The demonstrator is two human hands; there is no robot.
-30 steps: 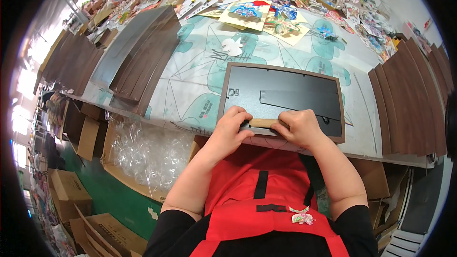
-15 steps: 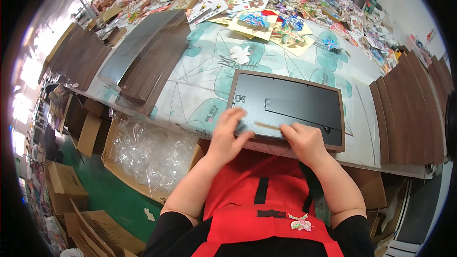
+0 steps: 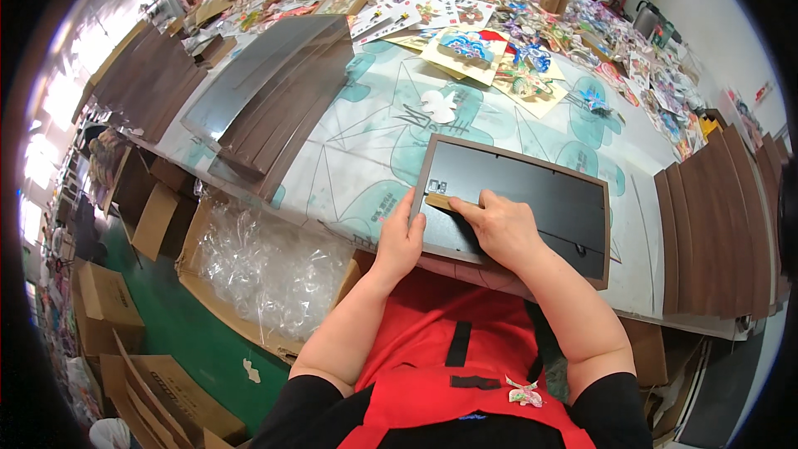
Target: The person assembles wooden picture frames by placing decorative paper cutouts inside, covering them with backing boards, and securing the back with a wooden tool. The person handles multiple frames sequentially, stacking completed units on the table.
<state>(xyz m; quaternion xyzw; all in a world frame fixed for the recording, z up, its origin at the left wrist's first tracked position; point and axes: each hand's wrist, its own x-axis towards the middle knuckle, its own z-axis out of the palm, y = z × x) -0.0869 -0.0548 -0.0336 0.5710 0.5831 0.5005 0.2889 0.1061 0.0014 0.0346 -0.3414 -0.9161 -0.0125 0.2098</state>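
A brown picture frame [image 3: 553, 204] lies back side up at the table's near edge, its black backing board facing me. My left hand [image 3: 401, 241] grips the frame's left side near the close corner, with the thumb along the rim. In my right hand [image 3: 505, 231] is a flat, light wooden stick [image 3: 439, 200], pinched with the index finger stretched along it. The stick's tip rests by the inner left edge of the frame, close to a small metal hanger on the backing. The right palm is low over the board, hiding part of it.
Clear sheets and brown panels [image 3: 287, 108] stack on the left; more brown panels [image 3: 719, 224] stand at right. Beyond the frame lie a white cutout [image 3: 438, 106] and yellow cards with colourful figures [image 3: 465, 54]. Below the table edge, a carton holds clear plastic [image 3: 266, 270].
My right hand has moved left with the stick, bringing its tip to the frame's left edge. My left hand has come down from above the board to hold the frame's left side.
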